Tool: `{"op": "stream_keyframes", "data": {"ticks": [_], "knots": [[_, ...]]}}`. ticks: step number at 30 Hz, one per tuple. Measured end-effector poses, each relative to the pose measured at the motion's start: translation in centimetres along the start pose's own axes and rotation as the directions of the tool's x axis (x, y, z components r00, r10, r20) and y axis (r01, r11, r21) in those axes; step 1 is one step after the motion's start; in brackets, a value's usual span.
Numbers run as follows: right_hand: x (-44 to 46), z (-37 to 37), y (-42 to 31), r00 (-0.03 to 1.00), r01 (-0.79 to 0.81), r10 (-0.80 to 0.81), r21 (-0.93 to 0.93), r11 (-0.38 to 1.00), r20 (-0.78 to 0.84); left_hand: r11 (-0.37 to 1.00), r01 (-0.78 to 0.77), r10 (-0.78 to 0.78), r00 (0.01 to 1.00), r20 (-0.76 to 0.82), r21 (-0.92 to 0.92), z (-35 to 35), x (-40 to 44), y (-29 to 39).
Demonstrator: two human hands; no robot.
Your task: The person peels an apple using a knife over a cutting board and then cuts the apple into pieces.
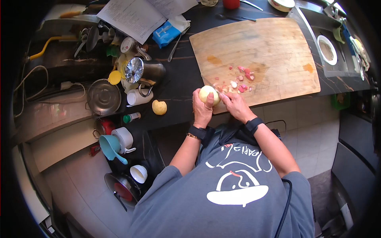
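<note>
My left hand is wrapped around a pale yellow, smooth round vegetable, at the seven o'clock edge of the light wooden cutting board. My right hand grips a thin-bladed knife, its blade up against the vegetable; the handle is hidden in my fingers. Small pink and white chopped pieces lie on the board toward two o'clock from the vegetable, and a yellow, rounded lump sits on the dark counter toward nine.

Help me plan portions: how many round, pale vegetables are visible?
2: a paler one, in the left hand by the cutting board; a yellower one, on the counter near the white cup. Others may be hidden.
</note>
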State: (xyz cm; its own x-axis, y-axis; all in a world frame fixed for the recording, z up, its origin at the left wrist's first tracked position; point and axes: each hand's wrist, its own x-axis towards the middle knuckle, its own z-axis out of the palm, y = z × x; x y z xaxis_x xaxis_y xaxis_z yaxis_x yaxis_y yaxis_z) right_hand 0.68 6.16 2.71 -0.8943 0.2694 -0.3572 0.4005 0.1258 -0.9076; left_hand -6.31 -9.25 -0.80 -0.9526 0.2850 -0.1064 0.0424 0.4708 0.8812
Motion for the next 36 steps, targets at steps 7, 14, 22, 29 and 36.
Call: {"op": "stream_keyframes", "data": {"ticks": [7,14,22,29,36], "knots": [[1.0,0.4,1.9,0.982,-0.173,0.166,0.079,0.982,0.086,0.999,-0.004,0.004,1.0,0.003,-0.041,-0.2,0.0,1.1],[-1.1,0.4,-0.8,0.992,0.125,-0.126,0.094,0.988,0.0,0.995,0.095,-0.095,0.995,0.011,0.019,-0.5,0.1,0.9],[-1.6,0.3,-1.0,0.98,0.195,-0.195,-0.005,0.981,-0.034,0.995,-0.1,0.1,0.995,-0.028,0.025,-0.9,0.0,2.1],[-2.0,0.4,-1.3,0.964,0.259,-0.261,-0.049,0.965,-0.057,0.999,-0.04,0.04,0.999,-0.008,-0.011,-0.7,-0.1,1.6],[-1.7,0.1,-1.8,0.989,0.144,-0.145,-0.021,0.989,-0.029,0.995,-0.071,0.071,0.997,-0.006,0.065,-0.6,0.2,1.6]]}}
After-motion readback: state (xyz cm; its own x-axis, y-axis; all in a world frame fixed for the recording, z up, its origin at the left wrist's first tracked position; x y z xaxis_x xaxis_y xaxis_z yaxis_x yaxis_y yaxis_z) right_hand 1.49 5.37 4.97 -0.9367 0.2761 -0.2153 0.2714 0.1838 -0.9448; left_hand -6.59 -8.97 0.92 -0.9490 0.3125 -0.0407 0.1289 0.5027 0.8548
